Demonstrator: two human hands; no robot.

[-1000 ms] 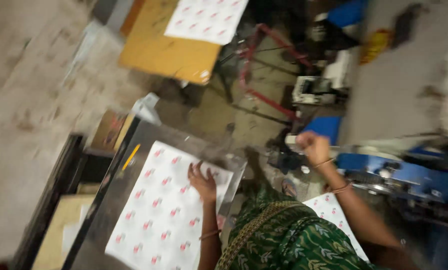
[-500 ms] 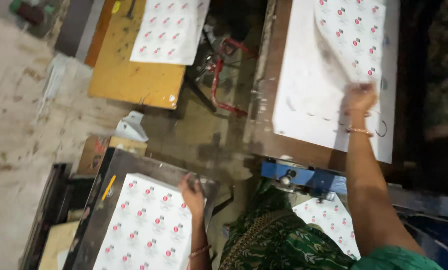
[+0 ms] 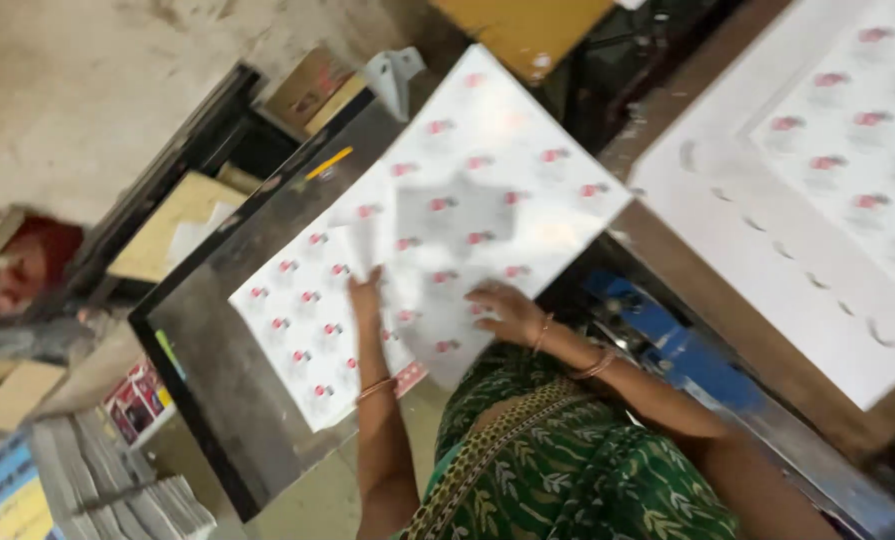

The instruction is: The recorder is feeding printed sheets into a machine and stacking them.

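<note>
**Two hands on a printed sheet over the metal worktop**

I see no true container holding loose goods. The nearest bearer is the dark metal worktop point(image 3: 217, 340), which carries a stack of printed sheets point(image 3: 297, 330), white with rows of small red marks. Beyond the hands, past the far edge of the worktop, cardboard boxes point(image 3: 312, 90) stand on the floor; I cannot tell what is in them. A yellow pencil-like stick point(image 3: 327, 163) lies on the worktop beyond the left hand.

The top printed sheet point(image 3: 487, 170) is lifted and blurred, spreading away from both hands over the stack and past the worktop's edge on the right-hand side.

My left hand point(image 3: 365, 300) lies flat, fingers stretched out and together, pressing on the sheets where the lifted sheet meets the stack; the forearm runs straight back toward the body, a bangle at the wrist. My right hand point(image 3: 505, 308) is spread, palm down, on the near part of the lifted sheet; whether its fingers pinch the paper I cannot tell. Its wrist bends inward and the elbow stands out to the right.

To the right of the right hand lies a white board point(image 3: 767, 250) with curved cut marks.
</note>
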